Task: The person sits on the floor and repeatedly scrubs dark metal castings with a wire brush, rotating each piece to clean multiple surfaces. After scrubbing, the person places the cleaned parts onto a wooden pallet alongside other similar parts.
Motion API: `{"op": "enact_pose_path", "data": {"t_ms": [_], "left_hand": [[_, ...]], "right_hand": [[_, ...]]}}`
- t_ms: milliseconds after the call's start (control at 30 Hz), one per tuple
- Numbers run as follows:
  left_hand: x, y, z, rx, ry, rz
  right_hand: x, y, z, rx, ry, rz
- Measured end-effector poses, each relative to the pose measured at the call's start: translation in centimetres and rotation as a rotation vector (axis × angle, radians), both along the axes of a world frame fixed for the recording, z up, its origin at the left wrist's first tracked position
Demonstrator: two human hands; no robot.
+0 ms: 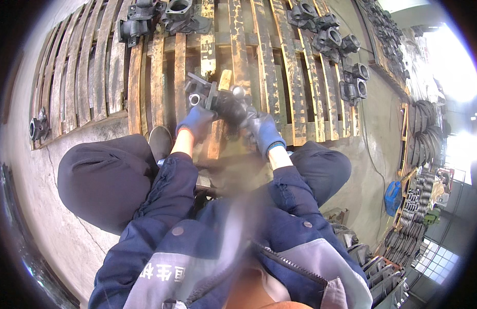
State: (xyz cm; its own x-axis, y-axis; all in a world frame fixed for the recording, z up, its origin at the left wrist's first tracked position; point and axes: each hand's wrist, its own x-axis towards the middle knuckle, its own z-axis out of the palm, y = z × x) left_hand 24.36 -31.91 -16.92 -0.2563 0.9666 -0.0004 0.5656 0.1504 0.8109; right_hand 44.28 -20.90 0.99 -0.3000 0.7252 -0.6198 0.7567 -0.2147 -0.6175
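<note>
Item: dark metal casting (pixel 210 95), above the near part of the wooden pallet (pixel 157 87), your left hand's (pixel 197 123) grip closed on it. Your right hand (pixel 265 135): against a dark, blurred form (its grip cannot be told). Further castings (pixel 328 38): far right on the pallet. Blue container (pixel 393 198): right, on the floor (pixel 364 180).

Casting (pixel 211 97): dark grey metal, flanged, ring-shaped opening toward viewer; upper centre of frame. Knobbed piece (pixel 239 93): dark, blurred, shiny rounded end, immediately right of casting; joined or separate, unclear.
</note>
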Motion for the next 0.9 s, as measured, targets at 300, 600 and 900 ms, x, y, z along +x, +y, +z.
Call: {"op": "enact_pose_path", "data": {"t_ms": [300,600,900], "left_hand": [[1.0,1.1,2.5,-0.221,-0.446,0.285],[0.3,0.8,0.8,-0.148,-0.222,0.119],[0.1,0.6,-0.5,-0.083,-0.125,0.066]], "right_hand": [[0.1,0.1,0.0,-0.082,0.206,-0.136],[0.2,-0.2,0.0,0.083,0.102,-0.031],[-0.3,-1.1,2.3,-0.194,0.091,-0.248]]}}
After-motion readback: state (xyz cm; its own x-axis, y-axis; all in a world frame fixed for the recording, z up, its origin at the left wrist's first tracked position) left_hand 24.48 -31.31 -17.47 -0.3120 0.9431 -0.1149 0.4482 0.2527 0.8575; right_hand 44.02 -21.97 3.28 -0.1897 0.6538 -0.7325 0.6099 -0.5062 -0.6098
